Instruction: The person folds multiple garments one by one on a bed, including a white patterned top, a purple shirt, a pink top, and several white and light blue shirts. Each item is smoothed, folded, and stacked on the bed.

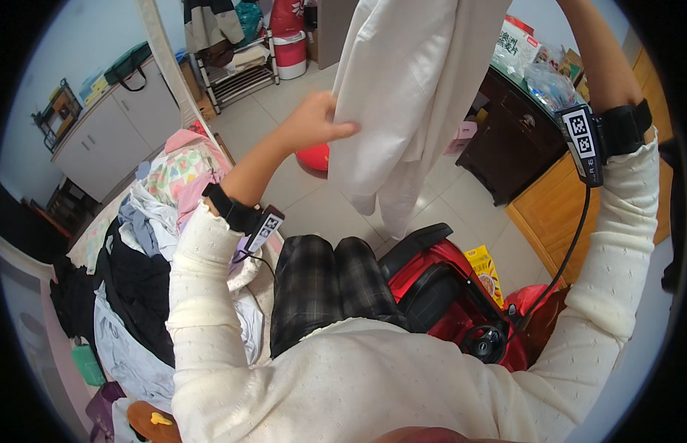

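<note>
A long white garment (399, 96) hangs in front of me, its top cut off by the upper edge of the view. Two narrow ends dangle at its bottom; whether they are sleeves or trouser legs I cannot tell. At its left edge is my left hand (314, 125), the thumb in front of the cloth and the fingers partly hidden behind it. It appears closed on that edge. My right forearm reaches up past the top right, so my right hand is out of view.
Rumpled clothes (140, 244) cover the bed at my left. A red ride-on toy car (450, 295) stands right of my knees, beside a yellow packet (484, 272). A dark cabinet (506, 136) holds bags and boxes. Farther back are a rack (240, 77) and a red-and-white bucket (289, 55).
</note>
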`<state>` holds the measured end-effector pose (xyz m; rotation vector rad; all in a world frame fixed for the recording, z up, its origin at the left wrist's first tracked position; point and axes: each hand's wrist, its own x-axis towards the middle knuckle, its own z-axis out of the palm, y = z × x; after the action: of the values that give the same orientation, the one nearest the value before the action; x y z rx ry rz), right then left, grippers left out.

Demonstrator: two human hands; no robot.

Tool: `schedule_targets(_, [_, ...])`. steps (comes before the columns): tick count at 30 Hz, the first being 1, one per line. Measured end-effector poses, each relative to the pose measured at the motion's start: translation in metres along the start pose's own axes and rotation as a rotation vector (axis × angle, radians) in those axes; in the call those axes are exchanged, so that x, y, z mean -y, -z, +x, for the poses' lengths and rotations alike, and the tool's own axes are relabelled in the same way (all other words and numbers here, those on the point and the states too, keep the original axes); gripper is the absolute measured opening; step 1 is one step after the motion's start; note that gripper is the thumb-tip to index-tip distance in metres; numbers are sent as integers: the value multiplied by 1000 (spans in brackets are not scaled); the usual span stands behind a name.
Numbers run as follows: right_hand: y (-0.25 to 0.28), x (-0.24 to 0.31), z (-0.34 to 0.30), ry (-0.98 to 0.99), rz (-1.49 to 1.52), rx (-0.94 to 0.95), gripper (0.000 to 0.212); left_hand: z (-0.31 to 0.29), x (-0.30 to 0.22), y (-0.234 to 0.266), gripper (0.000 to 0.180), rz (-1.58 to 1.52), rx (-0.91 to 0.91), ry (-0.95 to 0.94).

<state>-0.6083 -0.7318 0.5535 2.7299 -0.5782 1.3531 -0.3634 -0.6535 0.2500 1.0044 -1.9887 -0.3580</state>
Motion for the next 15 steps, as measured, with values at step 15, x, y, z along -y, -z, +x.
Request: schedule_targets(15, [-46, -86, -39, -255, -159, -26, 26, -20, 16, 209, 29, 693, -167, 334])
